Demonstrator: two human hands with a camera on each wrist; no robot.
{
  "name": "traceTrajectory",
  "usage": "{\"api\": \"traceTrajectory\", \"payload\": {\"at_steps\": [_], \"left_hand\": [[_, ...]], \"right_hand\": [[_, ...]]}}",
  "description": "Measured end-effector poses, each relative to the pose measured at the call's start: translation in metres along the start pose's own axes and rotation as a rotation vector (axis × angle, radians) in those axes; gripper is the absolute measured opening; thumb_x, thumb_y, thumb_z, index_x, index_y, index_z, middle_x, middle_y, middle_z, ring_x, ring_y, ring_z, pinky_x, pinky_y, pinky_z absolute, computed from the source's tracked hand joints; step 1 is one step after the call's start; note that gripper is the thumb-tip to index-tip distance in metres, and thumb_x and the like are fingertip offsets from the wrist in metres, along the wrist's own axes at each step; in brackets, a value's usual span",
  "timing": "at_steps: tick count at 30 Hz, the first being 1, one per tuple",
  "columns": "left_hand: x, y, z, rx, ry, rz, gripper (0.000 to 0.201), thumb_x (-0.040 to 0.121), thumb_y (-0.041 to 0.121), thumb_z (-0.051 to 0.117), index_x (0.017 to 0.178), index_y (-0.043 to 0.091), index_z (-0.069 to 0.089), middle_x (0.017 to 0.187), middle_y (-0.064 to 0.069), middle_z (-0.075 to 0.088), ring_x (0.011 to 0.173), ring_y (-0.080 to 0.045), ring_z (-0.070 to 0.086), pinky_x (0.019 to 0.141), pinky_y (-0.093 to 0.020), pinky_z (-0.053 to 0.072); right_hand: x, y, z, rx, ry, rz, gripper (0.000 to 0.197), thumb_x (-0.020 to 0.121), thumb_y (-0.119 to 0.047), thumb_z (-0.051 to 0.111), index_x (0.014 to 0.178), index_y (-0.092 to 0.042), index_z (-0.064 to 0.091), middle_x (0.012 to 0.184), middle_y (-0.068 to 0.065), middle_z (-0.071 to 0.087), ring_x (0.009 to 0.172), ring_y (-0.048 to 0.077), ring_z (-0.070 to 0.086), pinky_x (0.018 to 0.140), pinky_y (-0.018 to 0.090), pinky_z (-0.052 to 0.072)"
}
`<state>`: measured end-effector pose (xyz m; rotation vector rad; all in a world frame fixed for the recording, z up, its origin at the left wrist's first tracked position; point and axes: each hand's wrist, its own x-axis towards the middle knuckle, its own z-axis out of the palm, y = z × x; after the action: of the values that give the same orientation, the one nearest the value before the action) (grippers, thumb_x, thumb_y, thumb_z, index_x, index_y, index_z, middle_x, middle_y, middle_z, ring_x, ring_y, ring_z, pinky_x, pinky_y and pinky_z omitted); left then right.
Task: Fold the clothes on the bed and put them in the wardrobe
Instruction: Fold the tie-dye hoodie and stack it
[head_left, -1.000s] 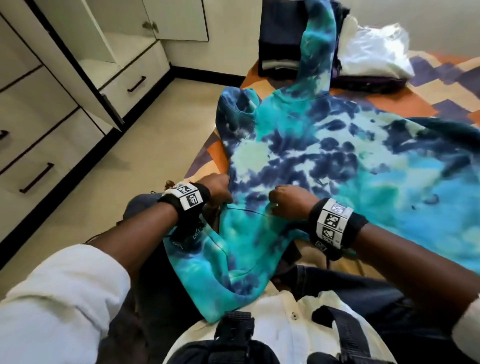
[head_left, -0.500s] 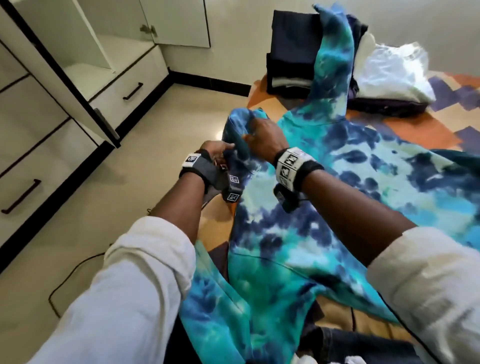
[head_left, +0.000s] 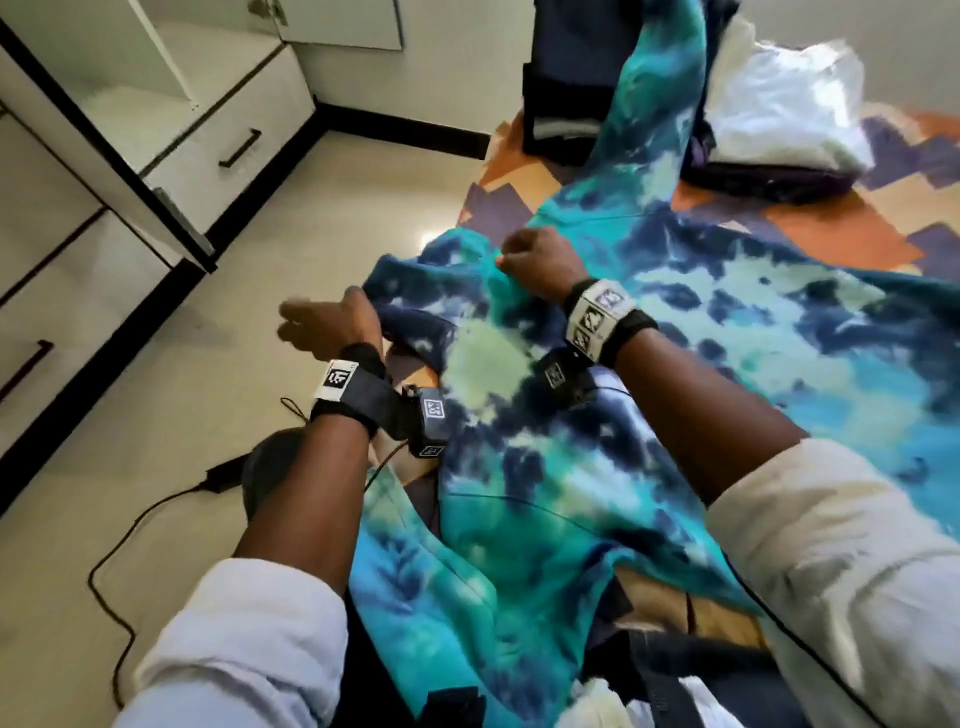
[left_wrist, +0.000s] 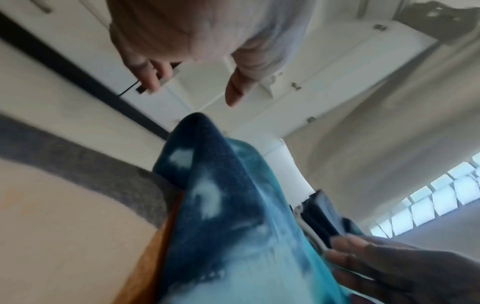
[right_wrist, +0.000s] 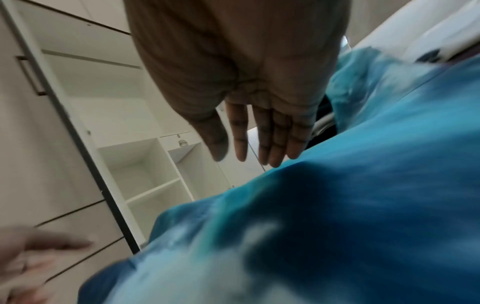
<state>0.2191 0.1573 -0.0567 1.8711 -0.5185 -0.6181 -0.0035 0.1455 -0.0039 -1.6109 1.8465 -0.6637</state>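
L hand (head_left: 322, 325) blurred; hoodie (head_left: 597, 415) cut off.

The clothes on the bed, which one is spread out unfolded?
The tie-dye hoodie, spread open nearest the person; the dark stack and white garment beyond it are folded.

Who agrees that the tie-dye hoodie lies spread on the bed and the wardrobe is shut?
The wardrobe is not shut: the head view shows its door open. The tie-dye hoodie does lie spread on the bed.

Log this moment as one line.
blue tie-dye hoodie: unfolded, spread on patterned bed | left hand: open, holding nothing | right hand: open, over it | white wardrobe: open
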Motion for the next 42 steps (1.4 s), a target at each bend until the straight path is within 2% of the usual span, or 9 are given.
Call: {"api": "traceTrajectory", "payload": {"at_steps": [7, 13, 17, 20, 24, 28, 32, 37, 42], "left_hand": [[-0.110, -0.011, 0.039, 0.922, -0.948, 1.131, 0.066, 0.088, 0.056, 0.053, 0.140, 0.014, 0.052, 0.150, -0.018, 0.043, 0.138, -0.037, 0.039, 0.114, -0.046, 0.032], [-0.142, 0.025, 0.078, 1.596, -0.779, 1.204, 0.050, 0.099, 0.048, 0.036, 0.128, 0.016, 0.062, 0.136, -0.009, 0.059, 0.124, -0.032, 0.055, 0.103, -0.041, 0.043], [-0.180, 0.044, 0.126, 1.327, -0.973, 1.296, 0.047, 0.099, 0.050, 0.043, 0.129, 0.017, 0.057, 0.137, -0.014, 0.056, 0.125, -0.035, 0.053, 0.102, -0.044, 0.044], [-0.216, 0.029, 0.164, 1.320, -1.190, 1.255, 0.061, 0.098, 0.058, 0.040, 0.146, 0.021, 0.040, 0.158, -0.012, 0.031, 0.144, -0.035, 0.029, 0.114, -0.050, 0.030], [-0.243, 0.026, 0.221, 1.157, -1.058, 1.422, 0.052, 0.097, 0.034, 0.050, 0.145, 0.016, 0.040, 0.161, -0.013, 0.022, 0.149, -0.033, 0.016, 0.118, -0.050, 0.020], [-0.249, 0.050, 0.284, 0.906, -0.978, 1.544, 0.049, 0.091, 0.012, 0.051, 0.139, 0.008, 0.048, 0.150, -0.018, 0.041, 0.141, -0.036, 0.030, 0.116, -0.046, 0.022], [-0.245, 0.070, 0.337, 1.033, -1.136, 1.435, 0.058, 0.096, 0.033, 0.054, 0.148, 0.011, 0.039, 0.151, -0.014, 0.044, 0.141, -0.029, 0.038, 0.120, -0.045, 0.005], [-0.230, 0.082, 0.361, 1.167, -1.241, 1.349, 0.043, 0.090, 0.059, 0.058, 0.093, 0.017, 0.067, 0.097, -0.012, 0.068, 0.088, -0.029, 0.058, 0.080, -0.036, 0.045], [-0.217, 0.080, 0.364, 1.096, -1.350, 1.144, 0.052, 0.098, 0.059, 0.043, 0.094, 0.014, 0.068, 0.095, -0.016, 0.066, 0.090, -0.032, 0.060, 0.081, -0.038, 0.046]], "right_hand": [[-0.102, 0.172, -0.085, -0.391, 0.129, 0.249, 0.016, 0.081, -0.032, 0.064, 0.087, -0.018, 0.068, 0.104, 0.020, 0.066, 0.101, 0.038, 0.062, 0.081, 0.037, 0.049], [-0.117, 0.253, -0.153, -0.572, 0.182, 0.601, 0.049, 0.083, -0.045, 0.062, 0.118, -0.011, 0.063, 0.133, 0.019, 0.054, 0.126, 0.039, 0.046, 0.102, 0.042, 0.039], [-0.111, 0.266, -0.157, -0.464, -0.032, 0.276, 0.058, 0.097, -0.050, 0.045, 0.141, -0.011, 0.048, 0.150, 0.015, 0.040, 0.138, 0.031, 0.035, 0.113, 0.042, 0.029], [-0.110, 0.283, -0.193, -0.230, 0.336, 0.249, 0.053, 0.091, -0.044, 0.043, 0.110, -0.002, 0.068, 0.117, 0.024, 0.065, 0.104, 0.030, 0.062, 0.089, 0.040, 0.046], [-0.097, 0.339, -0.275, -0.376, 0.655, 0.399, 0.041, 0.080, -0.020, 0.045, 0.108, 0.000, 0.067, 0.113, 0.026, 0.064, 0.108, 0.042, 0.057, 0.093, 0.045, 0.045], [-0.086, 0.387, -0.336, -0.540, 0.403, 0.605, 0.042, 0.085, -0.021, 0.066, 0.125, -0.010, 0.059, 0.131, 0.017, 0.055, 0.124, 0.040, 0.043, 0.101, 0.046, 0.036], [-0.075, 0.424, -0.387, -0.222, 0.240, 0.573, 0.026, 0.087, -0.031, 0.070, 0.071, -0.012, 0.062, 0.079, 0.015, 0.064, 0.076, 0.028, 0.057, 0.069, 0.033, 0.041], [-0.070, 0.459, -0.407, 0.404, 0.765, 0.550, 0.035, 0.093, -0.024, 0.063, 0.066, -0.019, 0.041, 0.038, -0.009, 0.044, 0.032, 0.005, 0.041, 0.045, 0.026, 0.033], [-0.085, 0.454, -0.389, 0.511, 0.209, 0.586, 0.034, 0.079, -0.046, 0.072, 0.078, -0.016, 0.055, 0.059, -0.005, 0.050, 0.046, 0.004, 0.041, 0.040, 0.016, 0.034]]}}
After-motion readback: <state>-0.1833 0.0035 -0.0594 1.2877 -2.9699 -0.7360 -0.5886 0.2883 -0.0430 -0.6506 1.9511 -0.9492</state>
